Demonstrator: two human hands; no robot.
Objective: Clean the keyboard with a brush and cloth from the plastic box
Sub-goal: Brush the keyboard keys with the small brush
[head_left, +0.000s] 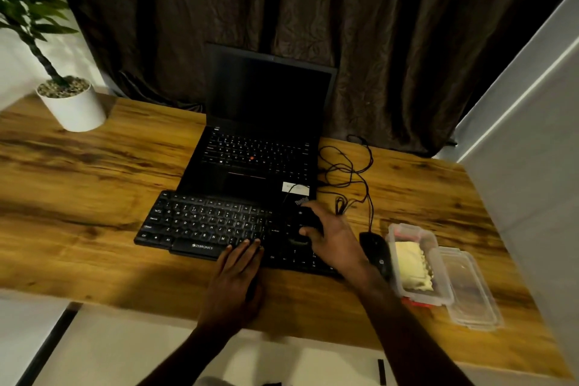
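Observation:
A black keyboard (200,222) lies on the wooden desk (94,182) in front of an open laptop. My left hand (238,273) rests flat on the keyboard's front edge, fingers straight. Over the keyboard's right part, my right hand (335,238) grips a dark brush (305,224) and holds it down against the keys. At the right stands the clear plastic box (395,273), open, with a pale yellow cloth (410,266) inside. Its lid (470,288) lies beside it.
A black mouse (374,249) sits between my right hand and the box, its tangled cable (347,172) running back to the laptop (266,97). A white plant pot (73,106) stands at the desk's far left. A dark curtain hangs behind.

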